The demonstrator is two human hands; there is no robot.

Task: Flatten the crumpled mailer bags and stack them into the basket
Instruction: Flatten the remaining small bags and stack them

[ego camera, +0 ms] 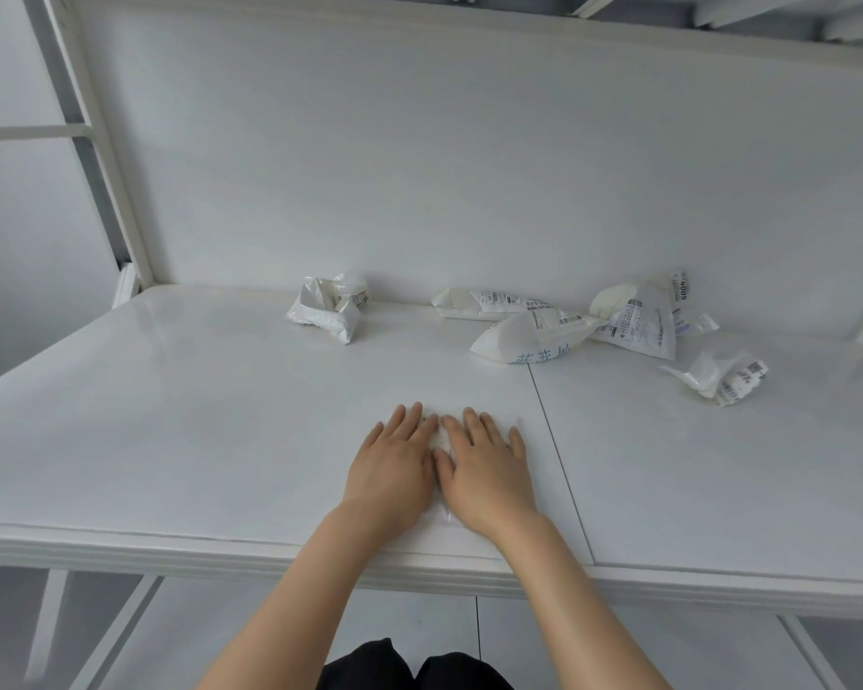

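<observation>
A dark garment (pixel 414 664) fills the bottom edge, and from either side of it two bare forearms reach forward to the near part of the counter (pixel 170 415). The left hand (pixel 392 470) and right hand (pixel 487 470) lie side by side, thumbs almost touching, fingers straight and pressed flat, gripping nothing. Under them is a white bag (pixel 440 439); only slivers show between and just past the fingers, so its long axis cannot be told against the white top. It looks nearly flat, and I judge the pressing step close to done. The basket is out of view, so which way the bag must be carried cannot be told. The remaining work sits well beyond the fingertips, along the back wall: one crumpled bag (pixel 327 308) up and to the left, and a cluster (pixel 529 338) plus a loose one (pixel 723 376) to the right, past the counter's seam (pixel 559 450). The right hand is the nearer for that cluster, the left for the lone bag.
</observation>
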